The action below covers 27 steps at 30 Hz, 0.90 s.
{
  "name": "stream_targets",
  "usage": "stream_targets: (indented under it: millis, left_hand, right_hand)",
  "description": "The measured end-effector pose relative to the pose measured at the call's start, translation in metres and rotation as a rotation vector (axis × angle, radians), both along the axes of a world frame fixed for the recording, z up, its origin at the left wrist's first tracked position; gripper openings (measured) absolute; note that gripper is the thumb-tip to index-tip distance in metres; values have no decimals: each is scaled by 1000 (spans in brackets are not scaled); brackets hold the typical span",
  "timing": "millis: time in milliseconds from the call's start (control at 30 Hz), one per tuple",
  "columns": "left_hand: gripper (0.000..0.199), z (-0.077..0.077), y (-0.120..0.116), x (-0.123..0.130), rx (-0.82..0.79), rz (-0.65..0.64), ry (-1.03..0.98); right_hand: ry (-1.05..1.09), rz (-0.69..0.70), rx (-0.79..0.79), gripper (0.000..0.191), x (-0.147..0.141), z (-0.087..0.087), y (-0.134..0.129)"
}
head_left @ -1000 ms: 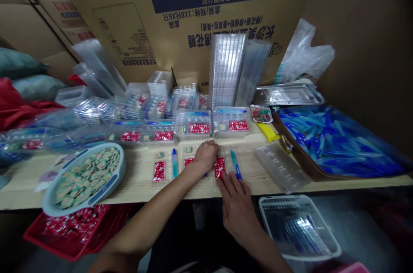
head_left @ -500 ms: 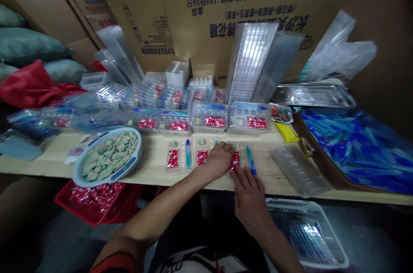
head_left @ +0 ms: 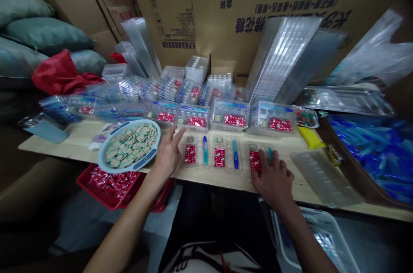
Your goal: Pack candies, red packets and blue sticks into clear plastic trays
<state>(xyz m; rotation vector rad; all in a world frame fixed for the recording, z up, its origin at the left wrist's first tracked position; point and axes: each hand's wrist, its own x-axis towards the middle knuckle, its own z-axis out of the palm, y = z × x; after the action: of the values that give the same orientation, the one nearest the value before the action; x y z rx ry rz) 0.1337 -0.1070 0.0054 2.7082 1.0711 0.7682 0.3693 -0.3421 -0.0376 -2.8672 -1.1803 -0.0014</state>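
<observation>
My left hand [head_left: 167, 154] is open, thumb and fingers apart, between the pale blue basin [head_left: 101, 159] and the left clear tray [head_left: 196, 169]. That tray holds a red packet [head_left: 190, 154], a small striped block [head_left: 190, 139] and a blue pen [head_left: 205, 151]. A middle tray beside it has the same: a red packet [head_left: 220, 157], a striped block [head_left: 219, 139] and a pen [head_left: 235, 153]. My right hand [head_left: 274, 178] lies with stretched fingers over the right tray, its fingertips at a red packet [head_left: 254, 160] and a partly covered pen [head_left: 270, 152].
Striped blocks [head_left: 134, 146] fill the basin. Behind stand filled trays [head_left: 230, 113] and tall stacks of clear trays [head_left: 285, 57]. At right are an empty clear tray [head_left: 322, 176], a yellow packet [head_left: 310, 137] and a box of blue pens [head_left: 377, 156]. A red bin [head_left: 93, 189] sits below.
My left hand has moved left from the right trays toward the basin, and its fingers have spread. My right hand has shifted up over the right tray and pen. The view has swung left.
</observation>
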Motion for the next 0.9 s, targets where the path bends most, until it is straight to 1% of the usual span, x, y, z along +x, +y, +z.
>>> stream_targets:
  millis: [67,100,133,200,267,333,400,467,533,600,633,700,800,833,900]
  left_hand:
    - [47,-7,-11,-7,-4,-134,97]
    - [41,-14,-18,-8,-26,-176,154]
    - [38,-21,-25,-9,-56,-197,208]
    - [36,-34,-35,-11,-120,-197,282]
    - [34,-44,-41,-16,-173,-190,289]
    - [34,-48,-42,-25,-204,-169,209]
    - [37,-48,-41,-36,-223,-98,67]
    - [40,-48,-40,-46,-255,6,-69]
    - [41,-48,-40,-50,-305,88,-136]
    - [45,-49,-43,-47,-344,113,-117]
    - [51,-50,-46,-43,-356,102,-79]
    - [68,-49,-53,-31,-376,58,26]
    - [92,-47,-61,-15,-427,-20,170]
    - [95,-47,-62,-12,-445,-35,195]
    - [95,-49,-64,-9,-467,-48,205]
  right_hand:
    - [-9,-33,0,60,0,2,4]
    - [-12,-47,5,62,-1,3,6]
    - [-15,-60,7,64,-3,3,8]
    - [-19,-74,-6,67,-7,2,11]
    - [-14,-75,-26,68,-9,0,12]
    - [0,-90,-30,67,-7,-2,9]
    - [17,-117,-24,67,-1,1,4]
    - [33,-142,-16,69,2,8,2]
    - [52,-135,-8,72,-2,19,6]
    - [79,-72,12,71,-16,30,18]
    - [90,-26,29,70,-26,34,27]
    - [96,53,67,67,-49,39,50]
    - [73,82,87,68,-75,36,82]
    - [64,83,79,69,-81,34,90]
    - [49,90,57,70,-86,27,100]
